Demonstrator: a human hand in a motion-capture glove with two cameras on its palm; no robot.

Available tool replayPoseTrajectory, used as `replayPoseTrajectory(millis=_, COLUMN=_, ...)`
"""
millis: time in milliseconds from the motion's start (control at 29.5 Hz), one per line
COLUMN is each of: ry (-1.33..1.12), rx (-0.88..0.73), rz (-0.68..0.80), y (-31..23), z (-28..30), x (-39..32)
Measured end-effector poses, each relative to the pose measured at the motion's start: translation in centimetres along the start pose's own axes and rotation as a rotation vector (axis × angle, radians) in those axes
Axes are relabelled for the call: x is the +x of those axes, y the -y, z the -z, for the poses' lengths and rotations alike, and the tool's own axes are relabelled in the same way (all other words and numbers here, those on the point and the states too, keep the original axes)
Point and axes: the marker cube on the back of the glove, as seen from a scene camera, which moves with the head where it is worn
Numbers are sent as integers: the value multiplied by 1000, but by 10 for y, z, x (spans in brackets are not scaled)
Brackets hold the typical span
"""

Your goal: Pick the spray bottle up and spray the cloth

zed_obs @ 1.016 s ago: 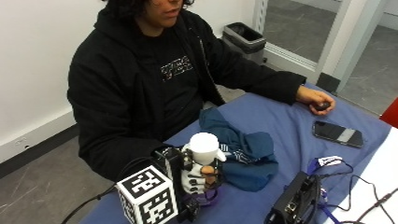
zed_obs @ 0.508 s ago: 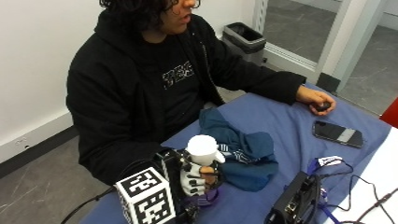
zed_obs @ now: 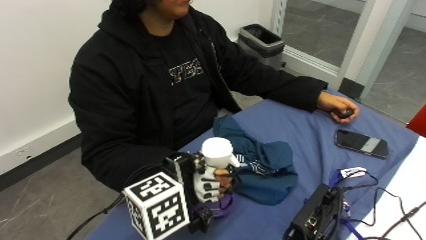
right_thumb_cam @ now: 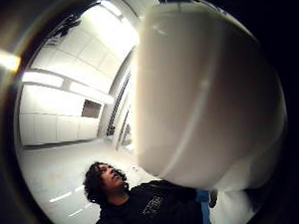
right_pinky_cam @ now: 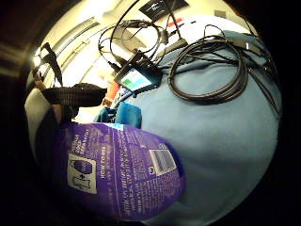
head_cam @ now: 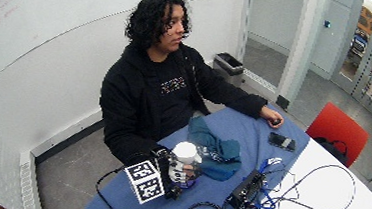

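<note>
Gripping the spray bottle [zed_obs: 217, 176] in your gloved right hand [zed_obs: 208, 186], you had your fingers curled round its neck just under the white cap, with the purple body showing below them. Its back label, seen close to your palm, carried a bar code, a small pictogram box and a heading that read "HOW TO USE"; the finer print was too small to read. You held the bottle upright, its long axis vertical, the rounded white cap at the top; which way the nozzle faced could not be told. It stood over the blue tablecloth [zed_obs: 293, 125] near the table's edge, just beside the crumpled dark teal cloth [zed_obs: 259, 160], which lay on the table in front of you. Whether the bottle's base touched the table could not be told. Your bare left hand [zed_obs: 338, 107] rested on the table well apart, near a dark phone [zed_obs: 361, 143] lying flat. Your black hooded top bore pale chest lettering, unreadable.
</note>
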Motion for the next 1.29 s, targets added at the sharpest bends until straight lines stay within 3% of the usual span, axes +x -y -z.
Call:
replayPoseTrajectory(millis=203, ry=-94, rx=-92, rz=2, y=-23, z=0, x=-46)
replayPoseTrajectory(millis=474, ry=-372, rx=-459, rz=-146, y=-38, z=6, x=-101)
replayPoseTrajectory(millis=881, ry=-844, rx=-945, rz=-380, y=-16, z=-10, x=-116)
replayPoseTrajectory(millis=1016, ry=-938, rx=-1021, rz=-432, y=0, z=-35, x=-119)
replayPoseTrajectory(millis=1287, ry=-1146, rx=-1198, rz=-460, y=-21, z=-48, x=-104)
